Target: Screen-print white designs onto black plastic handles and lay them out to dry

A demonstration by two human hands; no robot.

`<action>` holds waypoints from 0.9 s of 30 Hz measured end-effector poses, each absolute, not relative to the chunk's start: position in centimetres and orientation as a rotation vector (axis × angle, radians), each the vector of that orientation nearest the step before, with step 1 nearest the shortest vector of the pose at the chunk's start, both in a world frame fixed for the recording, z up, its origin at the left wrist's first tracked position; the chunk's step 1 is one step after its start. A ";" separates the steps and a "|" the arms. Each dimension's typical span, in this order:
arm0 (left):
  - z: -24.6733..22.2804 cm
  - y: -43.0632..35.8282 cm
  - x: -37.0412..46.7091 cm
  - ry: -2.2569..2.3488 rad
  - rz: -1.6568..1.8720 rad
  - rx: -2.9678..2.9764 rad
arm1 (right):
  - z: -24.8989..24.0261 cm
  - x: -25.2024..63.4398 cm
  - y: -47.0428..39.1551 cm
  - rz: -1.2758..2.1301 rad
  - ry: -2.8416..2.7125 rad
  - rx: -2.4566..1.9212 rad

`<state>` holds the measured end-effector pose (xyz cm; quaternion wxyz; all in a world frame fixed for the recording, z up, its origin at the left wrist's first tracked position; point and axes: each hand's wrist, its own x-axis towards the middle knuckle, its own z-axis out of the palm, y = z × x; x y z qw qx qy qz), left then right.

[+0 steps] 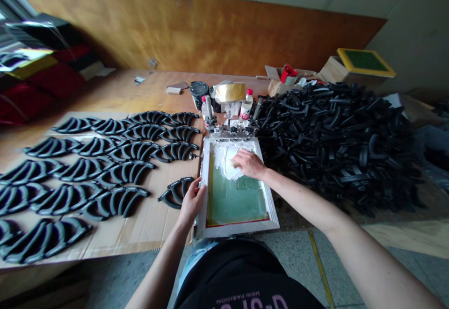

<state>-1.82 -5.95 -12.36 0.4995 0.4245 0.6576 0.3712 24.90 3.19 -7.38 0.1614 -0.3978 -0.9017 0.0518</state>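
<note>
A screen printing frame [269,197] with pale metal sides and green mesh lies in front of me, its far end at a metal clamp [233,132]. Thick white ink [221,152] is smeared over the upper mesh. My right hand [249,163] is closed over the ink, pinching a flat white ink-covered piece [231,171]; the fingers hide most of it. At the frame's left edge, my left hand [192,200] is closed on the side bar. Just beyond that hand, a few curved black handles [173,192] lie on the cardboard.
Rows of curved black handles [73,197] cover the cardboard [115,239] at left. A large heap of black parts [336,145] rises at right. Behind the clamp stand a dark tub [199,93] and red-capped bottles [246,105]. A yellow-edged screen [366,61] rests on a box.
</note>
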 end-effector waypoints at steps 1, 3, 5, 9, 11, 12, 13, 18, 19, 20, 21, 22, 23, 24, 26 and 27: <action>-12.3 -5.9 -1.9 1.573 0.879 1.024 | -7.9 24.9 2.7 0.129 -2.579 -1.111; -12.2 -5.9 -2.0 1.565 0.838 1.030 | -8.4 24.9 1.9 0.162 -2.613 -1.029; -12.1 -5.9 -2.1 1.579 0.817 1.044 | -8.1 24.8 2.0 0.221 -2.596 -1.031; -10.1 -6.0 -2.2 1.549 0.805 1.024 | -5.4 24.2 5.8 0.226 -2.386 -1.347; -8.1 -6.0 -2.2 1.517 0.828 0.994 | -3.9 24.5 8.3 0.172 -2.276 -1.521; -7.0 -6.0 -2.2 1.505 0.852 0.989 | -3.3 25.1 9.3 0.141 -2.216 -1.590; -5.8 -5.9 -2.2 1.496 0.880 0.995 | -2.8 26.0 10.1 0.112 -2.145 -1.642; -1.0 -3.6 -1.7 1.361 1.100 1.043 | -3.8 32.7 10.2 0.077 -1.672 -1.826; -0.3 -2.8 -1.5 1.310 1.181 1.057 | -4.7 33.5 9.5 0.111 -1.653 -1.843; 0.3 -1.8 -1.2 1.265 1.261 1.070 | -5.8 33.8 8.5 0.156 -1.676 -1.843; 0.8 -0.9 -0.8 1.232 1.329 1.068 | -7.0 33.7 7.5 0.210 -1.727 -1.822; 1.3 0.0 -0.4 1.213 1.380 1.047 | -8.2 33.2 6.4 0.263 -1.798 -1.780; 1.7 0.7 -0.1 1.203 1.410 1.018 | -9.4 32.3 5.4 0.311 -1.879 -1.725; 2.0 1.3 0.2 1.195 1.422 0.983 | -10.4 31.4 4.5 0.345 -1.954 -1.674; 2.0 1.5 0.8 1.182 1.457 0.911 | -11.7 29.5 3.1 0.390 -2.099 -1.590; 1.6 1.2 1.0 1.175 1.468 0.896 | -11.9 28.8 2.8 0.408 -2.166 -1.560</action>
